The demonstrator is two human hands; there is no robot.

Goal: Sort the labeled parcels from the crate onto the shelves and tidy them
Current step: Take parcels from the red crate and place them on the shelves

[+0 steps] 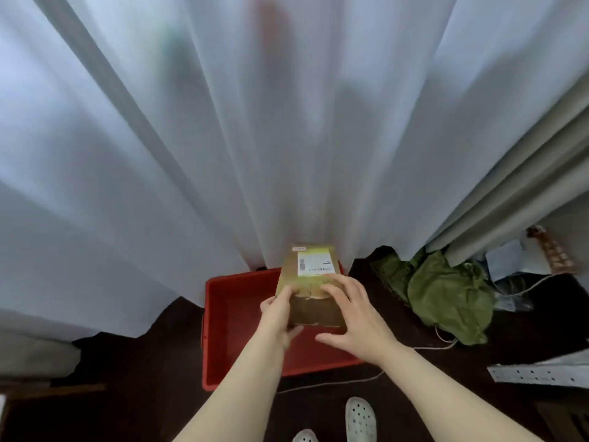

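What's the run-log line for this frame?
left hand: grips parcel lower-left edge | right hand: fingers spread on parcel top | parcel: label up, above red crate | shelves: not in view

Quick tally: one cardboard parcel [315, 311], one red crate [236, 317], two hands, left hand [279, 317] and right hand [353, 314] — plus two white clogs [360, 419], one green cloth heap [449, 301].

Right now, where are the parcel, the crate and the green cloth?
parcel [307, 282]: head view, top face just below the white label.
crate [236, 330]: head view, bare red inside, left part.
green cloth [446, 298]: head view, middle of the crumpled heap.
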